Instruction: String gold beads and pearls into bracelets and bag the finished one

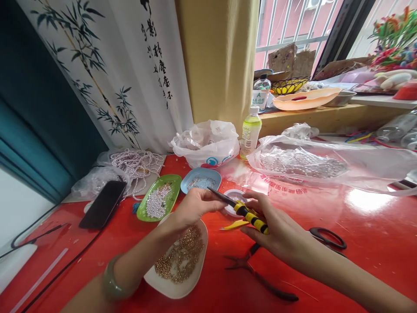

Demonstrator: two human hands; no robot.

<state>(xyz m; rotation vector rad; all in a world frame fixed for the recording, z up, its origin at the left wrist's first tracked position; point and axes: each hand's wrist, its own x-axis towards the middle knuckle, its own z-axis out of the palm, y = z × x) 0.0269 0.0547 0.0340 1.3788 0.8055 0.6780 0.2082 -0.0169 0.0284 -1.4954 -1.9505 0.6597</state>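
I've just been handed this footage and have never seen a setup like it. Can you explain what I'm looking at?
There is no machine here. A person wears one camera on the head, looking down at their own two bare hands over a red table. The right hand grips yellow-and-black pliers, whose tip reaches the fingers of the left hand. Whether they pinch anything is too small to tell. Under the left wrist lies a white dish of gold beads. Behind it are a green dish of white pearls, a blue dish and a phone. Scissors and dark pliers lie near the right arm.
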